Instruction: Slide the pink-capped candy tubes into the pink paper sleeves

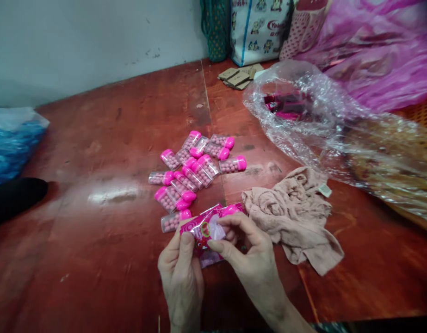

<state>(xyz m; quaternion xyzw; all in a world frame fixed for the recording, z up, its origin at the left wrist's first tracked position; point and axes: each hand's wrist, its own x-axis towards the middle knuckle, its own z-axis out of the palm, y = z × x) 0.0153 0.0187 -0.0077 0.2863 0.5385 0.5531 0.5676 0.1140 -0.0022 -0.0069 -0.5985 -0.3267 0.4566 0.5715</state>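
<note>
A shiny pink printed plastic packet [199,230] is held up between my two hands above the red-brown surface. My left hand [182,270] is closed on its left side, thumb on the front. My right hand [251,249] pinches at its right side, where a small pale lilac piece [217,229] shows; I cannot tell whether this is part of the packet. Just beyond the packet lie several clear tubes [201,172] of small pink balls with bright pink caps. One pink cap [232,210] shows right behind my right fingers.
A crumpled beige cloth [289,212] lies to the right. Behind it spreads a clear plastic bag [303,134] with dark pink packets inside. Cardboard pieces [238,77], a printed white bag [260,32] and pink plastic [380,55] are farther back. A blue-filled bag [15,143] sits left.
</note>
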